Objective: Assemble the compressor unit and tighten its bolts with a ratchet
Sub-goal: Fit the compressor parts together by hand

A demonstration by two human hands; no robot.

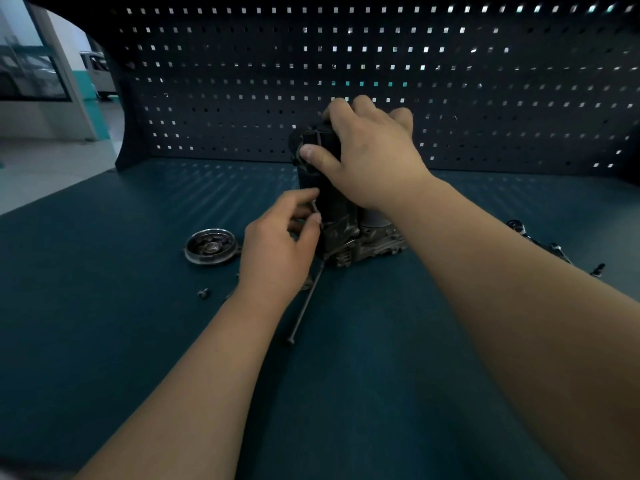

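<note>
Hand-starting a bolt in the dark, blocky metal compressor unit (pixel 334 211), upright on the teal bench (pixel 104 306).

Head view: gripping the unit's top with the right hand (pixel 370 157), fingers curled over it, thumb pressed to its front; pinching a short silvery bolt (pixel 313 206) against the unit's left flank with the left hand (pixel 277 244), fingers closed on it. Left of the unit, a round silver cover plate (pixel 211 245); in front, a long thin steel bolt (pixel 306 301); to its right, chrome tools (pixel 519 226), probably the ratchet set, untouched. Judged early in bolting: next, squaring the bolt to its hole and threading by fingertip, then tightening with the ratchet.
</note>
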